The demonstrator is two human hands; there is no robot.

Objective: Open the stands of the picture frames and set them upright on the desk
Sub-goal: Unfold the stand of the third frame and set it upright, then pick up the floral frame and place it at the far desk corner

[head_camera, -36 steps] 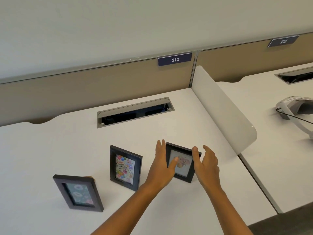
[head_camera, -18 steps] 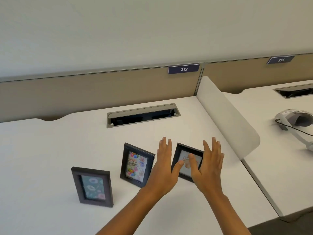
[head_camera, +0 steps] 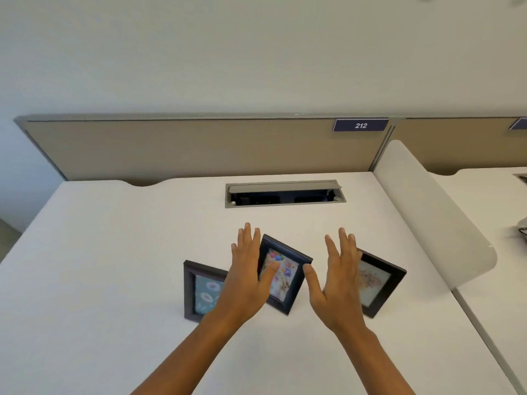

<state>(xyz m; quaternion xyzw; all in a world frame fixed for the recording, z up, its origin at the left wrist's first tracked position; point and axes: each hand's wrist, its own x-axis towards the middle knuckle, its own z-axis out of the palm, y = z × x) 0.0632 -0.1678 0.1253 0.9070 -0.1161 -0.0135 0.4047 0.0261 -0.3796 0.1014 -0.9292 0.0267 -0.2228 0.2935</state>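
Observation:
Three dark picture frames stand upright in a row on the white desk (head_camera: pixel 114 252). The left frame (head_camera: pixel 199 292) shows a teal floral print. The middle frame (head_camera: pixel 288 277) holds a colourful balloon picture. The right frame (head_camera: pixel 379 283) shows a pale picture. My left hand (head_camera: pixel 245 280) hovers flat with fingers spread, overlapping the left and middle frames. My right hand (head_camera: pixel 339 280) is spread open between the middle and right frames, covering the right frame's left edge. Neither hand holds anything.
A grey cable tray opening (head_camera: pixel 285 193) is set into the desk behind the frames. A tan partition (head_camera: pixel 185 149) with a "212" label (head_camera: pixel 360 125) backs the desk. A white curved divider (head_camera: pixel 430 218) stands on the right, with a neighbouring desk (head_camera: pixel 490 212) beyond it.
Both hands have left the right frame and shifted left, now flanking the middle frame with fingers spread. The view has swung left and up.

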